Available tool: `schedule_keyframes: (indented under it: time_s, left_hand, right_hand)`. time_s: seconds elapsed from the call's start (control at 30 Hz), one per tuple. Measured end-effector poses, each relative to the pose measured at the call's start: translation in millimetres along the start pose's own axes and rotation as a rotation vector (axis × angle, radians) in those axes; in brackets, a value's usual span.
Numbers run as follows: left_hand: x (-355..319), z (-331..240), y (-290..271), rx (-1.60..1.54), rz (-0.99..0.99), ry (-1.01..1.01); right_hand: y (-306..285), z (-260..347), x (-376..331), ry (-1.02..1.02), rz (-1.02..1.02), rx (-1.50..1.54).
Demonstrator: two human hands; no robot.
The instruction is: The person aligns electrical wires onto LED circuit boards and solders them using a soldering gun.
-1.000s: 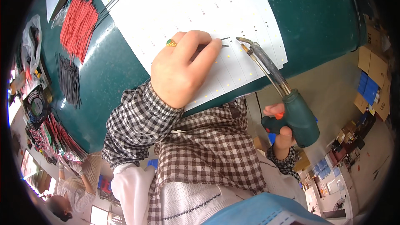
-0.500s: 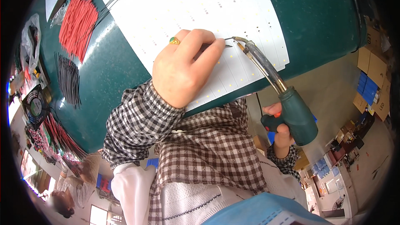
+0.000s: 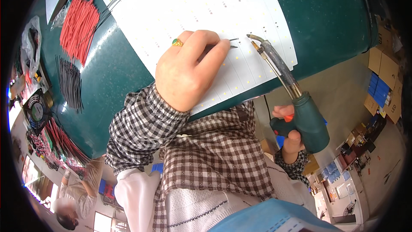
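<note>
The left hand (image 3: 184,75) lies palm down at the centre of the frame, thumb and forefinger pinched together on a dark wire (image 3: 234,39), whose end juts toward the right over the white board (image 3: 180,4). A second dark tip shows just below it; whether it is wire or tool cannot be told. The right hand (image 3: 292,141), at the lower right, is curled around the grip of a green soldering gun (image 3: 312,124); its bent metal tip (image 3: 251,37) stands apart from the wire end.

Judged by appearance, the wire is light, thin and springy, best pinched close behind its end. The gun looks rigid and comparatively heavy; the plastic grip is the proper hold, the metal front being probably hot. The board appears thin and flat, liable to bend or slide on the green bench (image 3: 113,73), and is best held by its edges.
</note>
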State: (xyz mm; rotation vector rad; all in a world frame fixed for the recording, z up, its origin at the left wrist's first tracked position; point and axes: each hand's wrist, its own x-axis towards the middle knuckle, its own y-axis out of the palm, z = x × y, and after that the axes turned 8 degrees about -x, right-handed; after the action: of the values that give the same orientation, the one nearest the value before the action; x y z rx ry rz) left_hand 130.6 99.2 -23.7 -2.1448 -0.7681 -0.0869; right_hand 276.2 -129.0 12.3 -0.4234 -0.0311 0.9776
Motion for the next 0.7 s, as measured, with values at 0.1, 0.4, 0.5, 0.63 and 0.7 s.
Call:
schedule_keyframes:
  time_s: [0.1,0.4,0.5,0.63,0.7]
  left_hand:
    - [0,2,1,0.003,-0.004,0.006]
    - [21,-9,-14,-0.150,-0.142,0.079]
    - [29,-5,-3,-0.045,-0.001,0.017]
    - [22,3,5,0.032,-0.021,0.085]
    - [15,5,8,0.009,-0.067,0.114]
  right_hand:
    - [0,-3,1,-0.001,-0.004,0.015]
    - [-2,-8,2,0.037,-0.174,0.067]
    - [0,-6,3,0.003,-0.220,0.032]
    - [-1,-5,1,0.022,-0.208,0.068]
    - [-2,-5,-1,0.034,-0.163,0.052]
